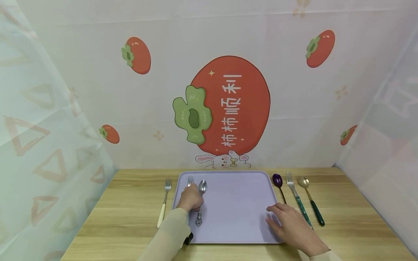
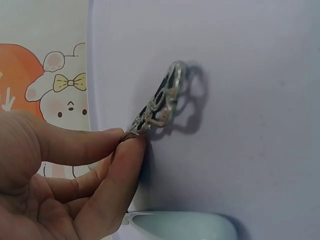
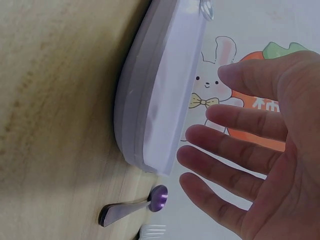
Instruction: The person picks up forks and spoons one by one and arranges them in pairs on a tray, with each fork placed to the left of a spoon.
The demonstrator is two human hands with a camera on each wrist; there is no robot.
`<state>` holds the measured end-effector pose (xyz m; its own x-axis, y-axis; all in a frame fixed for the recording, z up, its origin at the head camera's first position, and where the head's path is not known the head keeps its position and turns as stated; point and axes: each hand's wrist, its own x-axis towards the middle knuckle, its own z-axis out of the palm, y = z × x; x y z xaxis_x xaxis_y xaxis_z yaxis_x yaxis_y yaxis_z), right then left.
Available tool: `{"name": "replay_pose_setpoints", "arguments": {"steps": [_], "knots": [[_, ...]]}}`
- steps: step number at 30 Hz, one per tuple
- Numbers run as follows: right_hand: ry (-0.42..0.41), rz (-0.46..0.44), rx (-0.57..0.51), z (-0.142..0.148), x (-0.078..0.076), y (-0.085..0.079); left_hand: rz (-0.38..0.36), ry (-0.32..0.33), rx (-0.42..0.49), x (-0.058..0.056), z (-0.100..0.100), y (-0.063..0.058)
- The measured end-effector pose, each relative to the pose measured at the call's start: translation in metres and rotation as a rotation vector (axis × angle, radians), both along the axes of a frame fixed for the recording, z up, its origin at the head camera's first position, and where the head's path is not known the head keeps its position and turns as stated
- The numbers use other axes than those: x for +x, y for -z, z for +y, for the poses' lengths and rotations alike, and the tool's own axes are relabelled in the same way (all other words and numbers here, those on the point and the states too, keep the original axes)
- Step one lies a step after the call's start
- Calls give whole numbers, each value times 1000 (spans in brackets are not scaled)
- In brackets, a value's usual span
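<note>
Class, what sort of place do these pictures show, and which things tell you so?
Probably a staged tabletop booth: a wood-grain table, bearing a lilac tray, is walled in by a fruit-printed back sheet and side sheets.

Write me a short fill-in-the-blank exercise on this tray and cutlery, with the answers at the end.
1. The left hand pinches the openwork handle of a silver ____.
2. The cream-handled fork lies to the ____ of the lavender tray.
3. The green-handled fork lies between the gold-bowled spoon and the ____ spoon.
4. The right hand holds ____.

Missing words: spoon; left; purple; nothing.
</note>
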<state>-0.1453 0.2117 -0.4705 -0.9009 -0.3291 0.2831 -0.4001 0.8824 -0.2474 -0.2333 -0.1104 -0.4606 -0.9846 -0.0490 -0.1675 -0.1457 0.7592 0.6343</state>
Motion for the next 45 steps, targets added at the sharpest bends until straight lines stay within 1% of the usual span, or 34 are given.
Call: {"name": "replay_pose_setpoints", "arguments": {"steps": [7,16,21,30,38,45], "knots": [[16,-22,-5,1,1,0,21,19,-28,1,2,0],[17,-25,-10,1,1,1,4,10,-35,0,4,-2],[13,-14,-7,1,1,1,18,6,-56,1,5,-3],[17,-22,-1,1,1,0,30,1,-54,2,6,-1],[9,-6,2,1,2,0,27,-9,-50,3,5,-2],[1,9,0,0,1,0,48,-8,-46,4,6,-1]]}}
